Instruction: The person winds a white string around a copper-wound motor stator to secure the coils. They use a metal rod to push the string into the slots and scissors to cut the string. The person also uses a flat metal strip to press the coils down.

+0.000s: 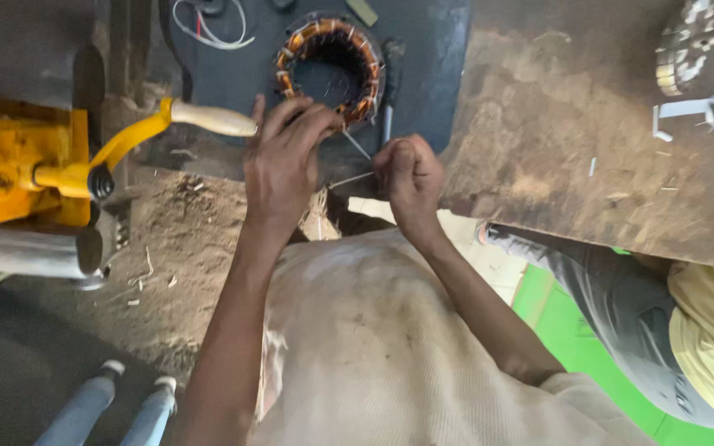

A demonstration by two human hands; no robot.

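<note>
The left hand [284, 157] had its fingers bent and pinched at the near edge of a ring-shaped motor stator [330, 70] wound with copper coils, which lay on a dark mat [431, 66] on the worn bench [572, 149]. The right hand [408, 175] was curled into a tight fist just beside it, gripping a thin pale strip [350, 179] that ran across toward the left hand. A yellow lever with a pale wooden handle [208, 118] stood just to the left.

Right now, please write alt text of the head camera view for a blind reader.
A left hand touches a round copper-wound motor stator on a dark mat, while the right hand pinches a thin pale strip. A yellow metal lever machine stands at the left.
</note>
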